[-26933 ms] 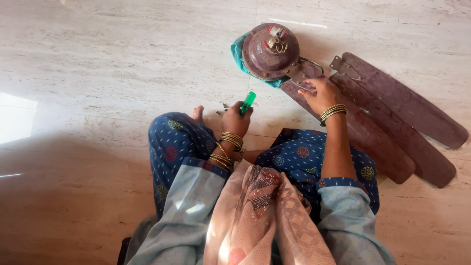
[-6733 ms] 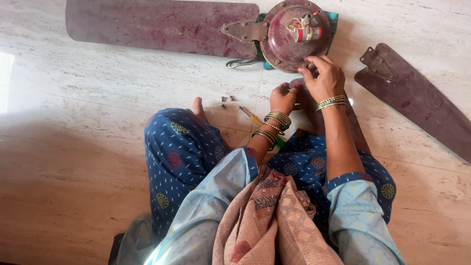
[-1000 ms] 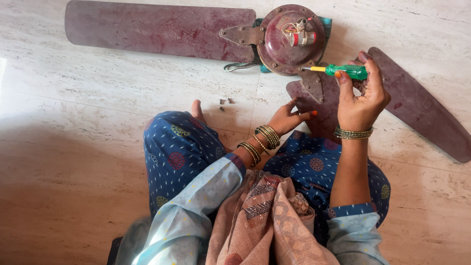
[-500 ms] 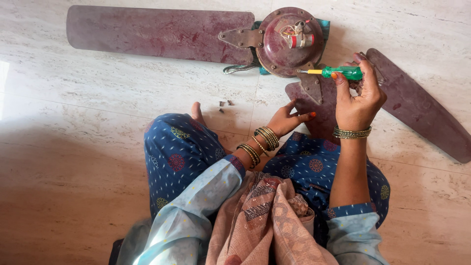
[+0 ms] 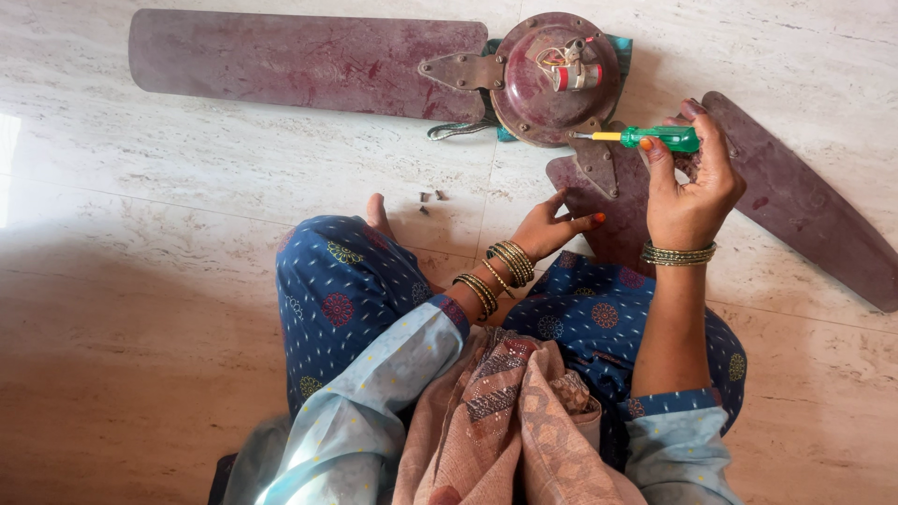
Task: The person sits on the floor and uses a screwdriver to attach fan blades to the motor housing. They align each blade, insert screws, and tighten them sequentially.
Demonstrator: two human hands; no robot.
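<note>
Hands at work over a dismantled ceiling fan on the pale marble floor (image 5: 187,187), seen from the head camera looking straight down at a person seated cross-legged. The right hand (image 5: 690,192) is raised, its fingers (image 5: 655,154) wrapped around the translucent green handle of a screwdriver with a yellow collar (image 5: 645,138); the metal tip points left and meets the rim of the round maroon metal fan motor housing (image 5: 541,89), just beyond the fingertips. Below that tip sits the rusty bracket of a dusty maroon fan blade (image 5: 608,201), which runs back under the right wrist toward the knee. The left hand (image 5: 552,226) rests nearer the body, fingers (image 5: 582,221) spread loosely and holding nothing, their tips on that same blade. A second maroon blade (image 5: 299,61), bolted to the housing, stretches far to the left of both hands. A third loose blade (image 5: 804,201) lies to the right of the right hand. A few small dark screws (image 5: 427,199) sit on the floor left of the left hand, beside a bare foot.
</note>
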